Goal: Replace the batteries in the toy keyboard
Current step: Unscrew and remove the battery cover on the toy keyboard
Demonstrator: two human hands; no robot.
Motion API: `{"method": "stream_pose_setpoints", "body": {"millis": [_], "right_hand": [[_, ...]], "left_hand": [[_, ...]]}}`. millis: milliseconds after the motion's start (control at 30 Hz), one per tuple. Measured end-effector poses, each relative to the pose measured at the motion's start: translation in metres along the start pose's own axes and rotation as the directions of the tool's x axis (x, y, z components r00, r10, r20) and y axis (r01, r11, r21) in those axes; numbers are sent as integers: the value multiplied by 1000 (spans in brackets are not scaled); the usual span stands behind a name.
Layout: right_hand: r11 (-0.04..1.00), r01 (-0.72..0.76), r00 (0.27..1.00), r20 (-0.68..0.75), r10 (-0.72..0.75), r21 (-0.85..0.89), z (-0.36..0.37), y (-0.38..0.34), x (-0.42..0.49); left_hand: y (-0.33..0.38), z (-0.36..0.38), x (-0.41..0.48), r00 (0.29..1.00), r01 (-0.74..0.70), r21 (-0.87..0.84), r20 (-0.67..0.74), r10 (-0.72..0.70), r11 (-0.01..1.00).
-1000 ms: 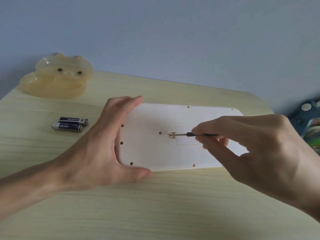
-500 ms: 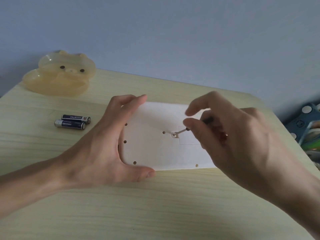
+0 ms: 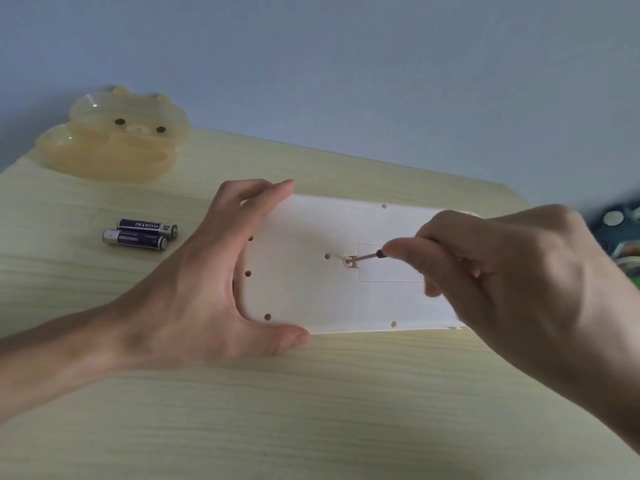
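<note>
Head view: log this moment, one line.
left hand: presses toy keyboard | right hand: pinches screwdriver, tip in cover screw | two batteries: on table

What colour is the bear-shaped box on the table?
The bear-shaped box is translucent pale yellow, seen best in the head view.

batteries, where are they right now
Head view: the two batteries lie side by side on the table's left side, just left of the left hand bracing the toy keyboard, in front of the bear-shaped container.

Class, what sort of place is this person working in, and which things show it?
Probably a room at home: a wood-grain table against a plain wall, a bear-shaped plastic box on it, blurred colourful items beside it.
</note>
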State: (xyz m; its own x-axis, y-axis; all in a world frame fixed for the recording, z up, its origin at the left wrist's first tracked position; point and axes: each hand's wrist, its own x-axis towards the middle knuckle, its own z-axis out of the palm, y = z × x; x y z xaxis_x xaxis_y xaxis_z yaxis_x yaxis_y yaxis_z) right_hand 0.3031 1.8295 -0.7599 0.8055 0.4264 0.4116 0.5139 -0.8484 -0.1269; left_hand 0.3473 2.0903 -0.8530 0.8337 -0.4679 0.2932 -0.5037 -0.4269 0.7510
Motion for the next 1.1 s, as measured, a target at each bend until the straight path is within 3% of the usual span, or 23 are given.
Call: {"method": "stream_pose_setpoints", "body": {"millis": [133, 267, 400, 667, 900, 1100], "right_hand": [[998, 48, 998, -49, -46, 36, 5, -1, 2], [958, -78, 996, -17, 86, 275, -1, -5, 1], [926, -119, 993, 17, 120, 360, -4, -1, -3], [997, 7, 997, -79, -1, 73, -6, 2, -2], [958, -80, 997, 32, 74, 276, -10, 3, -3], [994, -39, 999, 4, 39, 104, -6, 13, -5]], "left_hand": [[0, 0, 0, 1000, -18, -9, 2, 18, 1000], [1, 0, -2, 999, -31, -15, 8, 31, 999], [1, 0, -1, 1000, -23, -18, 9, 24, 1000], [-1, 0, -1, 1000, -21, -7, 1, 21, 1000], [1, -1, 0, 1000, 5, -14, 11, -4, 1000], [-2, 0, -1, 1000, 6, -4, 1, -6, 1000]]}}
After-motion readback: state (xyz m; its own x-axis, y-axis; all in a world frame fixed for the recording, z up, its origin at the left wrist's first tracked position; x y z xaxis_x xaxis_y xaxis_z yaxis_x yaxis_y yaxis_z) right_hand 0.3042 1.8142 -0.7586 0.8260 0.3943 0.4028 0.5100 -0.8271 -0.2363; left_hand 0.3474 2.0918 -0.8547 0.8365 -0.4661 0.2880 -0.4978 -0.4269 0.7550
